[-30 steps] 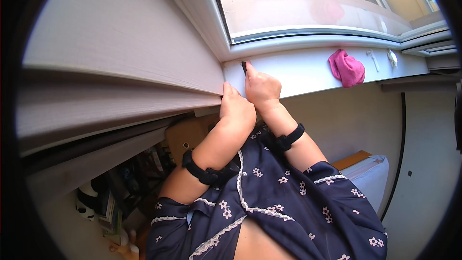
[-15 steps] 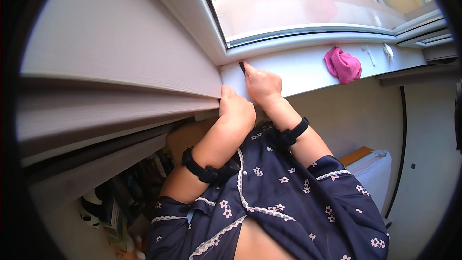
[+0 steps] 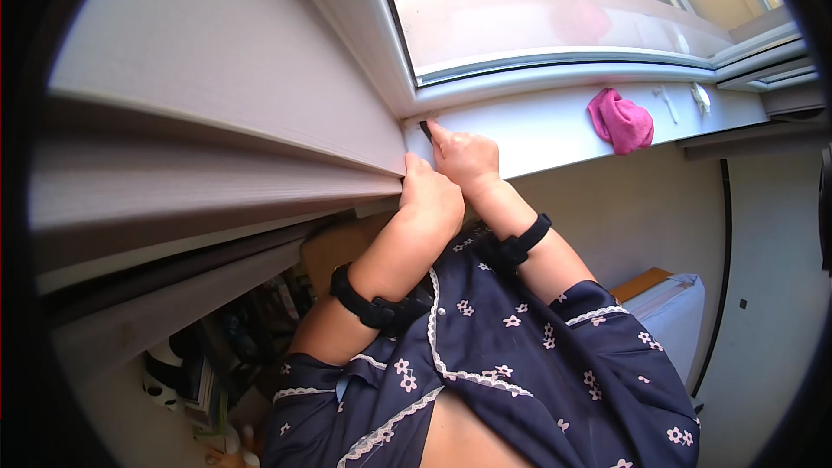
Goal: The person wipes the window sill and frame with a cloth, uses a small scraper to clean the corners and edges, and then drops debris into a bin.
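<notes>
My right hand (image 3: 468, 159) is closed on a small dark, narrow thing (image 3: 425, 131), whose exact kind I cannot make out. Its tip rests at the left corner of the white windowsill (image 3: 546, 134), just below the window frame. Just nearer to me, my left hand (image 3: 432, 198) is closed at the edge of the beige curtain (image 3: 260, 152), gripping it; its fingertips are partly hidden. Farther right on the sill lies a crumpled pink cloth (image 3: 620, 121), apart from both hands.
Beyond the cloth, a slim white stick-like item (image 3: 669, 105) and a small white object (image 3: 700, 99) lie on the sill. A window (image 3: 555, 30) rises behind it. Books and a black-and-white plush toy (image 3: 165, 373) sit low at left. A pale blue fabric-covered thing (image 3: 667, 321) stands at right.
My right hand has moved slightly left and nearer with the dark thing, deeper into the sill corner. My left hand keeps its grip at the curtain edge. The view has shifted slightly.
</notes>
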Available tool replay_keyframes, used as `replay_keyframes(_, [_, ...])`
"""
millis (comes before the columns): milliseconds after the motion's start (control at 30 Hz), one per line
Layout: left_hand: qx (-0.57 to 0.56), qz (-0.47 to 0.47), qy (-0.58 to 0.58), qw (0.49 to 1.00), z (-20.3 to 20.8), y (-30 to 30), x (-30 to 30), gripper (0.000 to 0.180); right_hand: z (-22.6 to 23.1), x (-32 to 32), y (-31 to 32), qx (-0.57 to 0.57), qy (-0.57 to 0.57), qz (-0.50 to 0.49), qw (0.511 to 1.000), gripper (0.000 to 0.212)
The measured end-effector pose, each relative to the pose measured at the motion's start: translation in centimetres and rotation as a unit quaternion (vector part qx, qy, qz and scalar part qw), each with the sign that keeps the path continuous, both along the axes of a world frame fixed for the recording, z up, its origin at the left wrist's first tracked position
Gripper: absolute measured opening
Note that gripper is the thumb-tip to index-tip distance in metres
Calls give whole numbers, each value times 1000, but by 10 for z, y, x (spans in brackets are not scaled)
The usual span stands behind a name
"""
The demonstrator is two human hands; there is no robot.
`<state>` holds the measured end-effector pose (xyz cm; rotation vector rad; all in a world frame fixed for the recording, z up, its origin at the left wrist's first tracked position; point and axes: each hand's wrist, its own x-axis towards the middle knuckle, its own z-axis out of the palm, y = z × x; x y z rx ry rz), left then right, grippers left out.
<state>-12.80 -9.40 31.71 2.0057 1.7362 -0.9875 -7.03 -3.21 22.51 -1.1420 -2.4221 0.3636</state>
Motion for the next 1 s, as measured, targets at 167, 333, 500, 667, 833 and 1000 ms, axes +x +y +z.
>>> replay_keyframes(167, [-4, 13, -18, 1000, 1, 4, 2, 20, 0, 8, 3, 21, -19, -38, 999, 34])
replay_keyframes(333, [-11, 4, -20, 1000, 6, 4, 0, 20, 2, 17, 9, 30, -8, -25, 999, 33])
replay_keyframes(500, [-13, -11, -17, 1000, 9, 9, 2, 22, -5, 16, 5, 28, -15, -54, 998, 32])
replay_keyframes(667, [98, -10, -173, 980, 16, -13, -9, 28, 2, 17, 2, 30, -26, -37, 999, 36])
replay_keyframes(833, [300, -24, -486, 821, 87, -19, -16, 7, -2, 9, -2, -3, -38, -60, 997, 34])
replay_keyframes(1000, [291, -42, -714, 635, 169, -49, -36, 9, 0, 19, 2, 13, 4, -94, 995, 29])
